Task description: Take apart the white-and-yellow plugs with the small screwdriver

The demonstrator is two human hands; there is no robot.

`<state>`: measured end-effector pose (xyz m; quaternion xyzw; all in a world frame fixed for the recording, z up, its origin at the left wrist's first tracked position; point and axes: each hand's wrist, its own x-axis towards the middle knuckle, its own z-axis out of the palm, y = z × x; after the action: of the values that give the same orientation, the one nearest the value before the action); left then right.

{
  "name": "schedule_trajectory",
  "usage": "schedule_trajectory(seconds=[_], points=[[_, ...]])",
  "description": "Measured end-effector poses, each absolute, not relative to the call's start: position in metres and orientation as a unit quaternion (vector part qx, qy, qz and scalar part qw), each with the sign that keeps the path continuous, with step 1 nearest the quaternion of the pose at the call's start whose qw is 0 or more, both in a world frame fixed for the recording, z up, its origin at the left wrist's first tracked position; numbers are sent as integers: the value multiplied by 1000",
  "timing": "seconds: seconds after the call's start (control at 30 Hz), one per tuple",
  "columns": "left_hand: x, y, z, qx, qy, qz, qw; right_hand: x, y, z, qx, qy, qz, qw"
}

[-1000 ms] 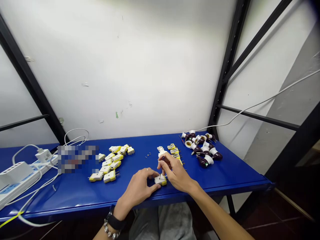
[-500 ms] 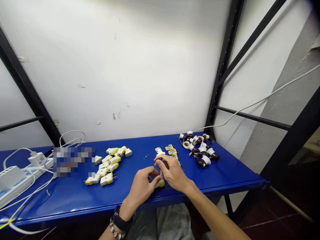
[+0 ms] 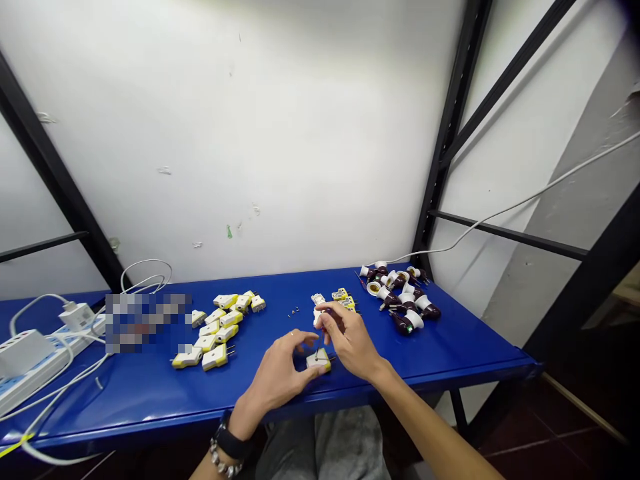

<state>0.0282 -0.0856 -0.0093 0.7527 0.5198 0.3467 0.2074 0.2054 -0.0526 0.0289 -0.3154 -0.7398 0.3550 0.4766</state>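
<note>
A white and yellow plug (image 3: 316, 360) lies on the blue table near its front edge, prongs to the right. My left hand (image 3: 281, 367) curves around it from the left; its thumb is against the near edge and its index finger arches over the far side. In my right hand (image 3: 350, 337) a thin screwdriver (image 3: 317, 345) is pinched upright, its dark shaft pointing down onto the plug's top. Most of its handle is hidden by my fingers. Just beyond lie white plug covers (image 3: 317, 299) and open yellow plug halves (image 3: 341, 294), partly covered by my right hand.
Tiny screws (image 3: 293, 311) lie left of the covers. Several closed plugs (image 3: 215, 360) are grouped to the left. Maroon and white lamp holders (image 3: 404, 323) are heaped at the right. A power strip (image 3: 55, 352) with loose white cables occupies the left end.
My hands have moved apart a little, uncovering the plug. The screwdriver's shaft now shows standing on the plug, and my right hand is slightly further right.
</note>
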Motion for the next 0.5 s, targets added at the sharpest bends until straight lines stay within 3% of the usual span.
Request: schedule_trajectory(seconds=[0.13,0.3,0.5], points=[[21,-92,-8,762,524,315,214,208,-53,30,-311,-706,380,510],[23,-91,-2,758,501,362,207,206,-56,32,-306,-669,407,541],[2,-54,0,738,534,379,163,213,-54,32,-330,-572,348,665]])
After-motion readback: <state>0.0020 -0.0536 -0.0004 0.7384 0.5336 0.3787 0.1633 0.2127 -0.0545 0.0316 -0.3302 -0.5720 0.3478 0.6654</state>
